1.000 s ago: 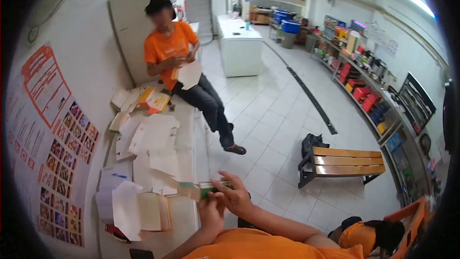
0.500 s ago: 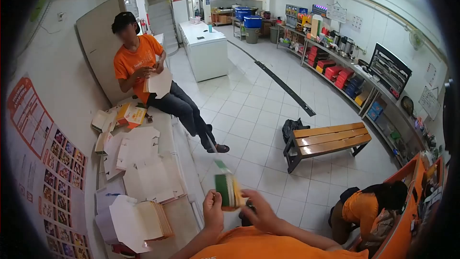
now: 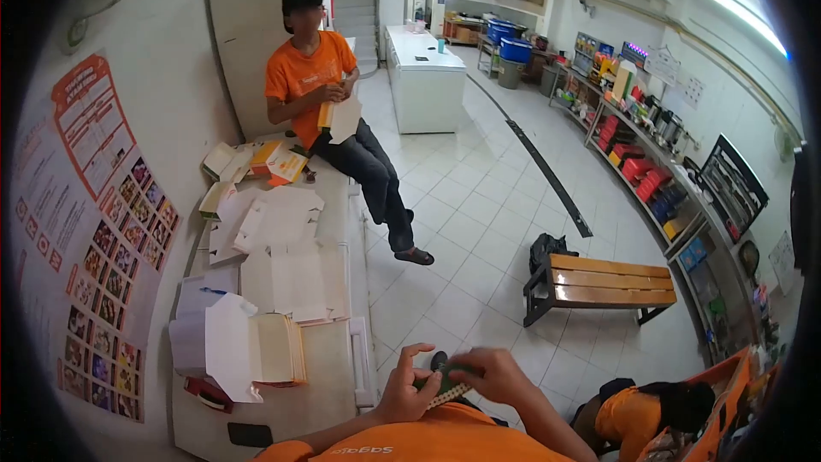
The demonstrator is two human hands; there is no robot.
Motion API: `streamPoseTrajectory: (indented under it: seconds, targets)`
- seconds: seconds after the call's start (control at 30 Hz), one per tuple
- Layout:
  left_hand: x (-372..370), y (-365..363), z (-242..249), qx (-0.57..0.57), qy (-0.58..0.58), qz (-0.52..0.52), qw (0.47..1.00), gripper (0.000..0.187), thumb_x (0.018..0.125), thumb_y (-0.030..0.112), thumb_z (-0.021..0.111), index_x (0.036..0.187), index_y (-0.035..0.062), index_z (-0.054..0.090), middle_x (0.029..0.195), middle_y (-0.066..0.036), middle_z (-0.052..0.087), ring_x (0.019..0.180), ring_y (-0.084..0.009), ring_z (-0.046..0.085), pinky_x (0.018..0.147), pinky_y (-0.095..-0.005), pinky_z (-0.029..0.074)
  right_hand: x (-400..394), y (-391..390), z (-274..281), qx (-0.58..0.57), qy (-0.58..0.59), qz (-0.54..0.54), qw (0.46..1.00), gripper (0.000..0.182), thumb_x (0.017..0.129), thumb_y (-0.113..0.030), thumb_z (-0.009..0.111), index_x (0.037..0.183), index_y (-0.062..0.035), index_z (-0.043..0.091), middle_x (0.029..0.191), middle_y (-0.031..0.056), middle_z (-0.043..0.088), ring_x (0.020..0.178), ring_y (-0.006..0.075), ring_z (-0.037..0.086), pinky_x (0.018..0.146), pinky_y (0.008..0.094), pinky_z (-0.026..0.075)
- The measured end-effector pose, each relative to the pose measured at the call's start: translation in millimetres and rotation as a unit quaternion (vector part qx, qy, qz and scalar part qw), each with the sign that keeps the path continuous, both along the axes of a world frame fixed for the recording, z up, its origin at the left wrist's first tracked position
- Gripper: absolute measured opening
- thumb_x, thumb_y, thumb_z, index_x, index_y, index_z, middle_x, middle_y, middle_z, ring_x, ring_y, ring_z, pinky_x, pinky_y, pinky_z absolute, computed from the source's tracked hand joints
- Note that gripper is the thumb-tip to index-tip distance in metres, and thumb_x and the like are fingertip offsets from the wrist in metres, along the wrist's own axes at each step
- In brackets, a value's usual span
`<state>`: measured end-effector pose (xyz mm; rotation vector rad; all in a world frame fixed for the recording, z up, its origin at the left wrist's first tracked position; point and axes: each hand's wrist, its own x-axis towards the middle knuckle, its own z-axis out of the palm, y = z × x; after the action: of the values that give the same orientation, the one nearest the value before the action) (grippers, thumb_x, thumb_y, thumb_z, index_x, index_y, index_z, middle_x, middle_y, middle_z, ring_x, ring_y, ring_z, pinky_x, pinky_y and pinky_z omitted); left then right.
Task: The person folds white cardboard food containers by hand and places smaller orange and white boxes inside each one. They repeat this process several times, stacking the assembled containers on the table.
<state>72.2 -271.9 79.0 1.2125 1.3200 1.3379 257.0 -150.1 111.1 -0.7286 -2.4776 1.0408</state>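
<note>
A small green cardboard piece with a pale, ridged edge (image 3: 449, 393) is held low in front of my orange shirt. My left hand (image 3: 406, 387) grips its near left side, with the index finger raised and the thumb against it. My right hand (image 3: 496, 376) bends over its top from the right, fingers closed on it and slightly blurred. Both hands hide much of the piece, so its full shape cannot be made out. Left of my hands, a stack of folded cartons (image 3: 278, 346) and a flattened white carton (image 3: 227, 346) lie on the white counter (image 3: 325, 402).
A person in an orange shirt (image 3: 308, 77) sits on the counter's far end, holding a carton (image 3: 345, 120). Another person (image 3: 637, 415) bends over at lower right. A wooden bench (image 3: 611, 281) and a black bag (image 3: 547, 250) stand on the tiled floor. A dark phone-like slab (image 3: 250, 435) lies nearby.
My view has turned left. Both hands have brought the green piece lower and closer to my body, and it is tilted flatter, its ridged edge facing me. The seated person has lowered their carton slightly.
</note>
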Motion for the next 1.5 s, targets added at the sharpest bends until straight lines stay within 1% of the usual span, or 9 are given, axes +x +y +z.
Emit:
streamPoseTrajectory:
  seconds: [0.2,0.4,0.5,0.67,0.73,0.83,1.13,1.33,1.5]
  targets:
    - [-10,10,18,-0.033,0.052,-0.065,0.996,0.053,0.096,0.012,0.064,0.142,0.0051,0.038,0.074,-0.014,0.074,0.073,-0.0229,0.073,0.073,-0.0322,0.053,19,-14,15,-0.015,-0.081,0.090,0.992,0.065,0.075,-0.032,0.091,0.128,-0.0045,0.064,0.103,0.0135,0.068,0.079,0.0266,0.067,0.070,0.0359,0.055]
    - [-35,42,-40,0.216,0.237,0.141,0.936,0.075,0.090,0.036,0.080,0.142,-0.0003,0.040,0.134,-0.019,0.060,0.111,-0.0277,0.068,0.088,-0.0373,0.055,34,-13,-41,-0.132,0.230,-0.187,0.946,0.057,0.077,-0.010,0.088,0.125,0.0012,0.060,0.106,0.0121,0.069,0.085,0.0225,0.071,0.067,0.0320,0.057]
    - [-37,44,-39,0.075,-0.117,0.107,0.985,0.074,0.091,0.034,0.080,0.143,-0.0030,0.043,0.134,-0.012,0.061,0.115,-0.0228,0.065,0.096,-0.0340,0.054,52,-4,-50,-0.362,0.366,-0.245,0.822,0.049,0.086,-0.002,0.078,0.130,0.0033,0.055,0.101,0.0099,0.067,0.076,0.0152,0.066,0.057,0.0241,0.052]
    - [-47,47,-49,-0.085,-0.228,-0.053,0.968,0.030,0.103,0.014,0.063,0.128,-0.0014,0.060,0.118,-0.005,0.070,0.104,-0.0151,0.070,0.096,-0.0319,0.056,16,-12,-75,-0.417,0.407,-0.363,0.727,0.056,0.087,-0.011,0.079,0.134,0.0014,0.051,0.118,0.0130,0.061,0.090,0.0188,0.066,0.069,0.0296,0.055]
    - [-42,54,-37,-0.094,-0.323,-0.023,0.941,0.026,0.105,0.011,0.057,0.129,0.0013,0.059,0.124,-0.006,0.068,0.111,-0.0154,0.067,0.101,-0.0347,0.054,-6,-23,-74,0.032,0.287,-0.366,0.885,0.045,0.084,-0.013,0.083,0.121,-0.0053,0.057,0.130,0.0156,0.056,0.108,0.0240,0.063,0.084,0.0377,0.055]
    - [-24,57,-8,-0.072,-0.342,0.002,0.937,0.029,0.105,0.011,0.057,0.133,0.0019,0.054,0.126,-0.008,0.065,0.109,-0.0194,0.068,0.096,-0.0346,0.057,-21,-27,-36,0.247,0.191,-0.096,0.945,0.054,0.068,-0.010,0.092,0.107,-0.0064,0.055,0.133,0.0206,0.052,0.123,0.0366,0.057,0.101,0.0444,0.050]
    - [-22,57,-5,0.019,-0.342,0.029,0.939,0.020,0.102,0.013,0.063,0.120,0.0032,0.062,0.115,-0.009,0.068,0.100,-0.0206,0.070,0.083,-0.0348,0.061,-52,-24,-11,0.181,0.340,-0.181,0.905,0.036,0.076,0.000,0.082,0.105,-0.0042,0.062,0.117,0.0170,0.065,0.117,0.0374,0.064,0.096,0.0467,0.055]
    - [-51,66,-34,0.036,-0.437,-0.001,0.899,0.021,0.105,0.022,0.059,0.110,0.0039,0.068,0.106,-0.006,0.070,0.094,-0.0206,0.071,0.083,-0.0365,0.059,-45,-30,2,0.263,0.160,-0.026,0.951,0.016,0.076,-0.003,0.079,0.089,-0.0075,0.070,0.109,0.0049,0.069,0.127,0.0390,0.057,0.103,0.0515,0.047]
    - [-14,41,-20,0.003,-0.365,0.015,0.931,0.031,0.108,0.029,0.054,0.122,0.0025,0.062,0.112,-0.010,0.070,0.093,-0.0209,0.069,0.079,-0.0367,0.058,-50,-31,-25,0.203,0.222,-0.135,0.944,0.019,0.072,0.002,0.077,0.085,-0.0037,0.064,0.121,0.0191,0.054,0.119,0.0399,0.054,0.092,0.0481,0.050]
